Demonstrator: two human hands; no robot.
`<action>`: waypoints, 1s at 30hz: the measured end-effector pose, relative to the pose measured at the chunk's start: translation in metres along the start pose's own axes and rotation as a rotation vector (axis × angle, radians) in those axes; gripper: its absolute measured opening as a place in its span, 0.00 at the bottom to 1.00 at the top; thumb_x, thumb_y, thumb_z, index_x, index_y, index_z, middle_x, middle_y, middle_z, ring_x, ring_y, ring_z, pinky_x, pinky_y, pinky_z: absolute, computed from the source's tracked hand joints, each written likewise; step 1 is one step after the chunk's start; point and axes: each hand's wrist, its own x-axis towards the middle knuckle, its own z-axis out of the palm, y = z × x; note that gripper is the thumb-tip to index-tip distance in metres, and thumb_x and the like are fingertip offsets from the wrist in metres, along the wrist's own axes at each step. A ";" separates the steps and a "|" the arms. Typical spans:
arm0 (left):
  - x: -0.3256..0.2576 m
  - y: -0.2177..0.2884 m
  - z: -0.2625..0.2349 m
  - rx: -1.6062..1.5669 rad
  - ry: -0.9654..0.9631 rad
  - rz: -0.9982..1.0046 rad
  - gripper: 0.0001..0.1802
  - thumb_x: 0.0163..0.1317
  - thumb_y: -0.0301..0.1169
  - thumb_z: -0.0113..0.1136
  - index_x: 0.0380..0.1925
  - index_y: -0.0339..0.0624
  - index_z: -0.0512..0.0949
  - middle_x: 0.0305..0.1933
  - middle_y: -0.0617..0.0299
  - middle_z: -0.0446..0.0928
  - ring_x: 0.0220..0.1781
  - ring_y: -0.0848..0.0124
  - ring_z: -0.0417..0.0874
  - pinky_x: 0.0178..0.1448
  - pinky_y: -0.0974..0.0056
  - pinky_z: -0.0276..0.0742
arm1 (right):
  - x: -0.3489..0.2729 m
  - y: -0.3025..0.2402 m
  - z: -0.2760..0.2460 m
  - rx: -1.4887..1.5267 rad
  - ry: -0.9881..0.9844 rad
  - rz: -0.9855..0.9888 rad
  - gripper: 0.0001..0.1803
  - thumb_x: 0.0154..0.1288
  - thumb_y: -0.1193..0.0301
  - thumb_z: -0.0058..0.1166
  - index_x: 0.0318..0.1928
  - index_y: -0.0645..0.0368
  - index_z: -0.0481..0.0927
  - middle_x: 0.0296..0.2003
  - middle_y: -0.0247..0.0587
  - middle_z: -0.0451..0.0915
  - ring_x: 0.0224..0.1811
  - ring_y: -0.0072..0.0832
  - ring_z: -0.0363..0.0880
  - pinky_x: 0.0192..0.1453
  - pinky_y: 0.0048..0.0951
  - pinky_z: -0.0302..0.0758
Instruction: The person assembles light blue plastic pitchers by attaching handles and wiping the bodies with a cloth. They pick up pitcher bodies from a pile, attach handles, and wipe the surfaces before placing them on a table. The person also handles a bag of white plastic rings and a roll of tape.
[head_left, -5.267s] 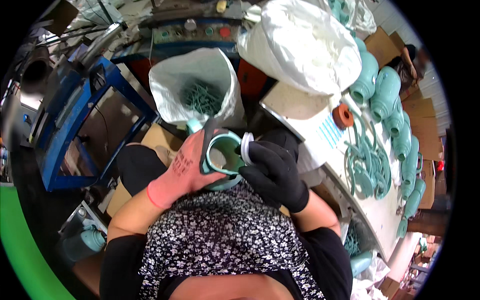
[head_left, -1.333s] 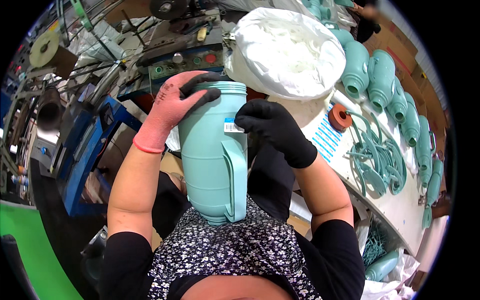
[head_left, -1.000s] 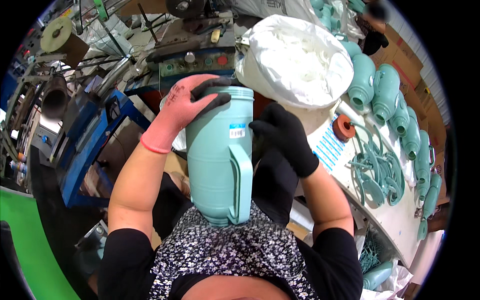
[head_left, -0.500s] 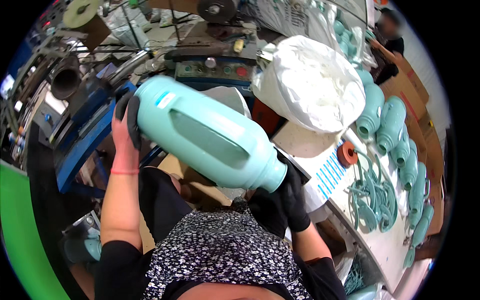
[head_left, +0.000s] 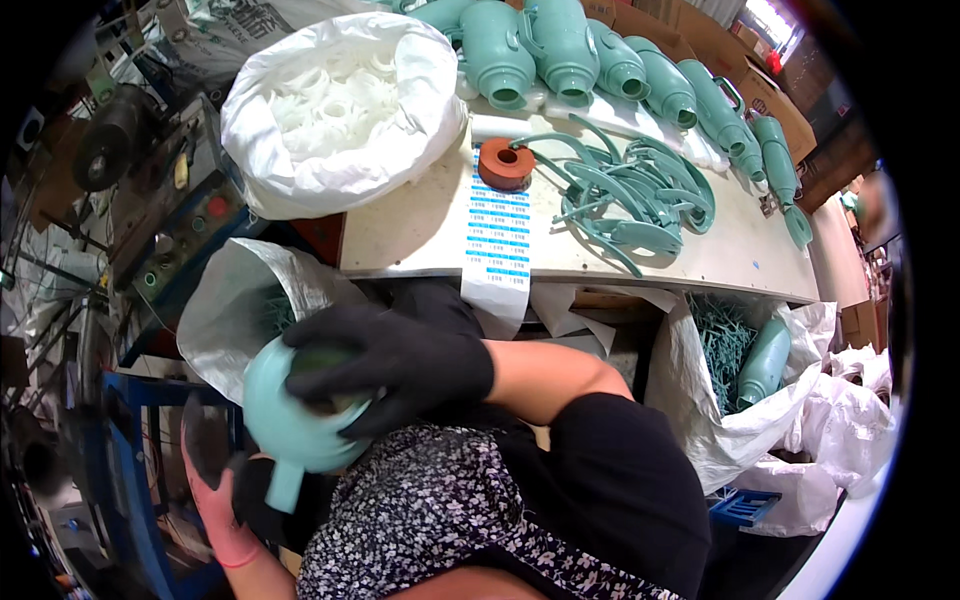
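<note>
A pale green plastic thermos casing (head_left: pixel 268 395) is close in front of my body, its round mouth turned up towards me and its handle sticking out below. My right hand (head_left: pixel 395 370), in a black glove, reaches across and grips the casing at its mouth, fingers over the rim. Blur and the glove hide part of the opening. To the left of the casing is my left hand (head_left: pixel 212 480), in a pink glove with dark fingers. Its fingers are stretched out and the thumb stands apart, with a gap showing between hand and casing.
On the white table (head_left: pixel 410 235) are a brown tape roll (head_left: pixel 505 164), a sticker sheet (head_left: pixel 498 230) and a heap of green handles (head_left: pixel 640 195). Several thermos casings (head_left: pixel 570 55) line the far edge. A white sack of rings (head_left: pixel 335 110) stands left; another sack (head_left: pixel 700 430) sits right.
My view has swung right towards the table. The casing has tipped from lying across both hands to mouth-up; my left hand has come off its base, while my right is at its mouth.
</note>
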 end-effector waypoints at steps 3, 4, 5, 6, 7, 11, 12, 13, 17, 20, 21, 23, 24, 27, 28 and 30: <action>0.033 0.065 0.056 0.225 -0.394 0.069 0.54 0.47 0.31 0.72 0.71 0.35 0.49 0.72 0.46 0.58 0.72 0.56 0.62 0.71 0.54 0.63 | 0.014 0.004 0.027 0.165 -0.092 -0.118 0.24 0.55 0.64 0.65 0.53 0.54 0.78 0.57 0.55 0.70 0.56 0.51 0.74 0.56 0.44 0.74; 0.039 0.063 0.059 0.180 -0.408 0.033 0.55 0.45 0.31 0.73 0.71 0.35 0.50 0.71 0.47 0.60 0.72 0.56 0.62 0.71 0.54 0.62 | 0.015 0.005 0.025 0.123 -0.078 -0.116 0.24 0.55 0.64 0.65 0.53 0.54 0.77 0.57 0.55 0.70 0.56 0.51 0.74 0.56 0.44 0.74; 0.043 0.061 0.062 0.135 -0.422 -0.005 0.56 0.43 0.30 0.74 0.70 0.34 0.51 0.71 0.47 0.61 0.72 0.56 0.62 0.71 0.55 0.62 | 0.014 0.006 0.022 0.082 -0.063 -0.114 0.24 0.55 0.64 0.65 0.53 0.54 0.77 0.57 0.55 0.71 0.56 0.51 0.74 0.56 0.44 0.74; 0.048 0.056 0.064 0.213 -0.450 0.015 0.55 0.43 0.31 0.74 0.69 0.34 0.52 0.70 0.47 0.62 0.72 0.55 0.62 0.71 0.55 0.62 | 0.009 0.010 0.011 -0.034 -0.062 -0.101 0.24 0.55 0.65 0.64 0.53 0.55 0.77 0.57 0.56 0.70 0.57 0.51 0.73 0.57 0.43 0.73; 0.048 0.054 0.064 0.308 -0.462 0.025 0.54 0.43 0.32 0.74 0.68 0.33 0.54 0.69 0.47 0.63 0.72 0.55 0.62 0.71 0.55 0.62 | -0.001 0.017 -0.004 -0.129 -0.055 -0.100 0.25 0.55 0.66 0.64 0.54 0.56 0.76 0.57 0.56 0.70 0.58 0.51 0.72 0.58 0.42 0.73; 0.054 0.054 0.083 0.684 -0.575 0.306 0.31 0.38 0.34 0.71 0.48 0.41 0.77 0.58 0.50 0.72 0.63 0.46 0.67 0.66 0.48 0.64 | -0.065 0.141 -0.120 -0.292 0.808 0.591 0.24 0.68 0.69 0.49 0.63 0.61 0.67 0.54 0.45 0.74 0.57 0.35 0.72 0.61 0.32 0.69; 0.055 0.044 0.084 0.766 -0.635 0.369 0.26 0.38 0.33 0.71 0.43 0.45 0.80 0.57 0.51 0.73 0.61 0.45 0.68 0.64 0.47 0.65 | -0.082 0.165 -0.166 -0.258 0.957 0.627 0.21 0.69 0.68 0.48 0.59 0.62 0.70 0.45 0.42 0.76 0.48 0.35 0.74 0.54 0.35 0.71; 0.053 0.040 0.090 0.769 -0.577 0.345 0.18 0.38 0.31 0.70 0.35 0.48 0.81 0.55 0.52 0.73 0.60 0.46 0.69 0.64 0.47 0.66 | -0.099 0.188 -0.211 -0.218 1.113 0.648 0.18 0.69 0.67 0.47 0.56 0.62 0.73 0.36 0.40 0.77 0.40 0.35 0.76 0.48 0.38 0.72; 0.060 0.015 0.083 0.804 -0.508 0.286 0.15 0.39 0.28 0.71 0.30 0.45 0.79 0.60 0.50 0.72 0.64 0.45 0.67 0.65 0.46 0.65 | -0.185 0.232 -0.304 -0.632 1.128 0.929 0.14 0.63 0.64 0.58 0.41 0.61 0.73 0.34 0.43 0.76 0.41 0.42 0.75 0.57 0.43 0.73; 0.063 0.014 0.065 0.744 -0.481 0.248 0.14 0.39 0.27 0.70 0.28 0.44 0.77 0.63 0.48 0.71 0.69 0.42 0.64 0.69 0.46 0.61 | -0.175 0.252 -0.316 0.810 1.685 0.650 0.11 0.66 0.65 0.56 0.38 0.59 0.72 0.28 0.39 0.74 0.31 0.36 0.75 0.50 0.48 0.76; 0.057 0.013 0.057 0.722 -0.403 0.208 0.14 0.39 0.27 0.71 0.27 0.44 0.76 0.62 0.47 0.71 0.69 0.42 0.64 0.69 0.46 0.61 | -0.161 0.253 -0.304 0.581 1.581 0.764 0.12 0.66 0.64 0.55 0.41 0.59 0.73 0.28 0.41 0.74 0.29 0.33 0.76 0.41 0.43 0.78; 0.046 0.013 0.046 0.686 -0.246 0.167 0.14 0.40 0.27 0.72 0.26 0.43 0.75 0.62 0.45 0.71 0.69 0.41 0.64 0.69 0.46 0.61 | -0.125 0.227 -0.271 -0.012 1.302 0.872 0.14 0.67 0.62 0.55 0.42 0.61 0.76 0.25 0.39 0.74 0.23 0.26 0.75 0.26 0.35 0.78; 0.047 0.016 0.041 0.689 -0.227 0.159 0.14 0.40 0.25 0.72 0.27 0.42 0.75 0.62 0.44 0.70 0.69 0.43 0.65 0.69 0.48 0.62 | -0.133 0.222 -0.273 -0.342 1.094 0.933 0.16 0.66 0.60 0.55 0.43 0.60 0.78 0.25 0.41 0.78 0.26 0.33 0.79 0.30 0.37 0.77; 0.036 0.016 0.029 0.352 -0.013 0.075 0.18 0.39 0.22 0.72 0.30 0.40 0.73 0.64 0.42 0.67 0.67 0.49 0.68 0.67 0.52 0.66 | -0.164 0.203 -0.267 -1.135 0.439 0.787 0.15 0.64 0.60 0.55 0.47 0.53 0.81 0.33 0.46 0.81 0.36 0.45 0.80 0.41 0.41 0.75; 0.028 0.013 0.023 0.237 0.055 0.088 0.20 0.38 0.21 0.72 0.32 0.40 0.72 0.65 0.42 0.66 0.66 0.52 0.69 0.66 0.53 0.67 | -0.145 0.187 -0.253 -1.198 0.339 0.647 0.14 0.62 0.63 0.59 0.46 0.52 0.82 0.33 0.44 0.82 0.36 0.42 0.81 0.39 0.40 0.75; 0.016 0.012 0.026 0.041 0.153 0.193 0.24 0.36 0.20 0.72 0.35 0.41 0.72 0.66 0.42 0.65 0.66 0.50 0.69 0.67 0.50 0.67 | -0.087 0.141 -0.212 -1.115 0.336 0.436 0.13 0.59 0.66 0.62 0.45 0.54 0.82 0.32 0.43 0.82 0.33 0.41 0.80 0.38 0.37 0.75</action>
